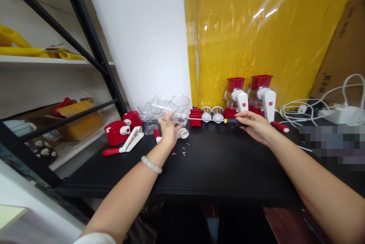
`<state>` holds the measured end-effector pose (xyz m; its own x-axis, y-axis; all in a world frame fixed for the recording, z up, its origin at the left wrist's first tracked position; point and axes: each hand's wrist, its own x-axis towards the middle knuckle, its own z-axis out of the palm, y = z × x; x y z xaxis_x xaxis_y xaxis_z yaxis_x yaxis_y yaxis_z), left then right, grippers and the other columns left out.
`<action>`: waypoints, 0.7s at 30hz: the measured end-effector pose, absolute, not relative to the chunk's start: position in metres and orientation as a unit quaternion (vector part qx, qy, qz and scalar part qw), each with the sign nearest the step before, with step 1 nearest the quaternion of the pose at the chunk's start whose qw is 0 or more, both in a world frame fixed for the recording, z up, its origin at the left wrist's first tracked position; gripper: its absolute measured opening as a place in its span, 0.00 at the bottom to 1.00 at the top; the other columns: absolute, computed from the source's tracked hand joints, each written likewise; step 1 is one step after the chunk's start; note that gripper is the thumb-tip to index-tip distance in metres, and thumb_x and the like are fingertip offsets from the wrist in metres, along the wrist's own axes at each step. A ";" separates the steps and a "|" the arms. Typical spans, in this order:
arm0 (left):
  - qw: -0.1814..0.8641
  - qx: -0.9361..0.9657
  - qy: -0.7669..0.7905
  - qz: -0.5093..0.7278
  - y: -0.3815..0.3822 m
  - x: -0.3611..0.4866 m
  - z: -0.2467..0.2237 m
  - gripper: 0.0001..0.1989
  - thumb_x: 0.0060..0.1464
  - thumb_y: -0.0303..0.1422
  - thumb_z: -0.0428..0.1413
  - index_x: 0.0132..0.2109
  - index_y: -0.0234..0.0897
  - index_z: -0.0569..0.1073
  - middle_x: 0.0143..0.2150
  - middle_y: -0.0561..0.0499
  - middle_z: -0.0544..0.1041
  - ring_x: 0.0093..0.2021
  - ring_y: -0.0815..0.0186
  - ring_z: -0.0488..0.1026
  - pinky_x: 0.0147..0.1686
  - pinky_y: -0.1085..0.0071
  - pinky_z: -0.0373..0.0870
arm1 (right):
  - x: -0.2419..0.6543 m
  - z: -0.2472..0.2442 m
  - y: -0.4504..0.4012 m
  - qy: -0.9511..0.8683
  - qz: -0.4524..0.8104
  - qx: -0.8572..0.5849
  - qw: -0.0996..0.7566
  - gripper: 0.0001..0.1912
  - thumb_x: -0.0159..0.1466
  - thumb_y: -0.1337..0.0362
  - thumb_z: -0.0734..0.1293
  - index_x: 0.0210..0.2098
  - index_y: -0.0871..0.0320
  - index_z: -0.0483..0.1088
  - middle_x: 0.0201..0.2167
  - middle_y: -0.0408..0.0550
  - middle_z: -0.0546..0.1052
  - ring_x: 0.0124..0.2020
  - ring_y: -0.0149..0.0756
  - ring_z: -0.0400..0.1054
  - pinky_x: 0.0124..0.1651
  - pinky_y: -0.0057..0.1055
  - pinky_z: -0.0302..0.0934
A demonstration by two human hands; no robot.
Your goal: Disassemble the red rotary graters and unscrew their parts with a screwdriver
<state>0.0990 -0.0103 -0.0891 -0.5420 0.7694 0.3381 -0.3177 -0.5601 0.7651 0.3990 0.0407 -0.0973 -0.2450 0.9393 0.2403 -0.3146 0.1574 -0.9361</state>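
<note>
My left hand (169,129) is closed on a clear plastic part (180,114) near the middle of the black table. My right hand (254,125) grips the dark handle of a screwdriver (231,121), whose long shaft points left and reaches the clear part. Just below my left hand, several small screws (184,153) lie on the table, and a white cylindrical part (183,133) sits beside it. Other clear plastic parts (155,107) stand behind my left hand. A red part (195,117) and two metal drums (212,114) are behind the screwdriver shaft.
Two red and white graters (237,97) stand at the back right. White cables and a power strip (339,114) lie farther right. Red bases (116,132) and a white crank with a red handle (131,140) rest at the left, beside a black-framed shelf (105,69).
</note>
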 end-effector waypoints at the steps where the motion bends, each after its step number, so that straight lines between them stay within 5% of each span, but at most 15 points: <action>1: 0.333 0.344 0.334 0.812 -0.010 0.099 -0.089 0.18 0.57 0.49 0.52 0.41 0.43 0.55 0.51 0.46 0.72 0.41 0.64 0.76 0.34 0.59 0.78 | 0.400 -0.097 0.042 -0.532 0.578 -0.293 0.545 0.16 0.45 0.60 0.79 0.31 0.55 0.75 0.30 0.42 0.74 0.30 0.27 0.66 0.33 0.26 0.59; 21: 0.365 0.333 0.370 0.787 -0.011 0.103 -0.086 0.23 0.51 0.49 0.59 0.41 0.43 0.55 0.52 0.46 0.68 0.42 0.63 0.76 0.34 0.58 0.79 | 0.410 -0.085 0.038 -0.516 0.543 -0.366 0.552 0.12 0.45 0.65 0.76 0.25 0.56 0.70 0.27 0.42 0.73 0.26 0.30 0.68 0.25 0.27 0.61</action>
<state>0.1026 -0.0110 -0.0856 -0.5116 0.8209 0.2538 -0.3289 -0.4600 0.8247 0.4096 0.0380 -0.0847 -0.1234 0.9773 0.1722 -0.2211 0.1421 -0.9648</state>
